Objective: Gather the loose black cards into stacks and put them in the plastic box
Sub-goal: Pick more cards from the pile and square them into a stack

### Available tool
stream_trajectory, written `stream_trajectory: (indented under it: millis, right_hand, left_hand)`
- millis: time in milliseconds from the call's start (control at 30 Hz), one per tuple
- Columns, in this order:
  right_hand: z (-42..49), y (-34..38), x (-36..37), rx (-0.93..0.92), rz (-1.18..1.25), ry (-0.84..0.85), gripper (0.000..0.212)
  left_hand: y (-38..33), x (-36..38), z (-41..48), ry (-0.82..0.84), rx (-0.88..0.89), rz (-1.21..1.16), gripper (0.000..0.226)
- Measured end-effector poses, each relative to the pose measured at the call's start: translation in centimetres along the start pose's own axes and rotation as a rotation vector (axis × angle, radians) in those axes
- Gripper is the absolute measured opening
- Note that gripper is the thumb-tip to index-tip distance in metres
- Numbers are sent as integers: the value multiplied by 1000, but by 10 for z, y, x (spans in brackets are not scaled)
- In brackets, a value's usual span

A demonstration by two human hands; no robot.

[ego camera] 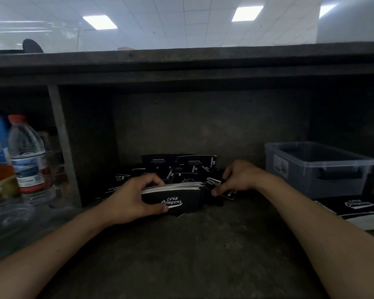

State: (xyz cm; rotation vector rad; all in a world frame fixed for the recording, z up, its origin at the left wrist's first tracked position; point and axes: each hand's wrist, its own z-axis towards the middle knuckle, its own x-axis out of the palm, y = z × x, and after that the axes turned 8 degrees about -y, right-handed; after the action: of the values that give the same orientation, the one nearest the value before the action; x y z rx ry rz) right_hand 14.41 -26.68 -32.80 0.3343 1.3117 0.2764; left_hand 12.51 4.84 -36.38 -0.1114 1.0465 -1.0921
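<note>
Black card stack (175, 197) sits gripped in your left hand (136, 196), while your right hand (239, 178) pinches a loose card (212, 181) just beside it.

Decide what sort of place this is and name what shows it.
Probably a work counter in an office or shop: panelled ceiling lights overhead, a dark shelf unit with a plastic box and water bottle, and a heap of printed black cards.

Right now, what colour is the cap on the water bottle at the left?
Orange-red. The cap shows best in the head view.
</note>
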Motion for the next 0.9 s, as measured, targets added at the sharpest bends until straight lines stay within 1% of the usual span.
stream_trajectory:
  millis: [33,133,200,233,267,333,400,433,467,500,633,667,733,767,833,900]
  right_hand:
    - [0,0,0,11,39,-18,56]
    - [1,2,0,21,224,-70,29]
    - [1,6,1,51,401,-127,24]
    - [0,8,1,73,520,-158,27]
    - [-1,11,0,90,651,-182,37]
    - [-1,14,-2,92,858,-195,72]
    - [-2,17,-3,61,956,-199,104]
    - [-1,18,-3,47,1000,-202,109]
    - [-1,19,-4,38,1048,-210,104]
    - [-1,20,-6,29,1086,-221,94]
    - [-2,22,-8,-23,1121,-294,43]
    - [-2,23,-8,-16,1150,-317,33]
    - [-1,23,-7,29,1224,-323,20]
    - [-2,24,-6,61,1248,-294,15]
    - [-1,24,-3,131,1295,-167,11]
    - [-3,25,0,228,1359,21,13]
  left_hand:
    - [0,0,0,-2,-3,1,40]
    - [0,1,0,-9,-5,16,40]
    - [0,0,0,-6,-6,19,40]
    - [0,0,0,-2,-6,17,40]
    - [0,0,0,4,-5,14,40]
    - [0,0,0,7,-7,11,41]
    - [1,1,0,0,-11,5,41]
    - [1,1,0,-4,-10,2,40]
    - [2,1,0,-5,-8,-1,40]
    - [2,2,0,-3,-7,-5,40]
    - [0,1,0,-1,-5,-16,40]
    - [0,1,0,-1,-3,-17,40]
    - [0,1,0,2,-1,-24,42]
    - [0,1,0,3,-3,-34,44]
    - [1,0,-1,2,-10,-62,56]
    - [2,0,-1,-4,-23,-82,77]
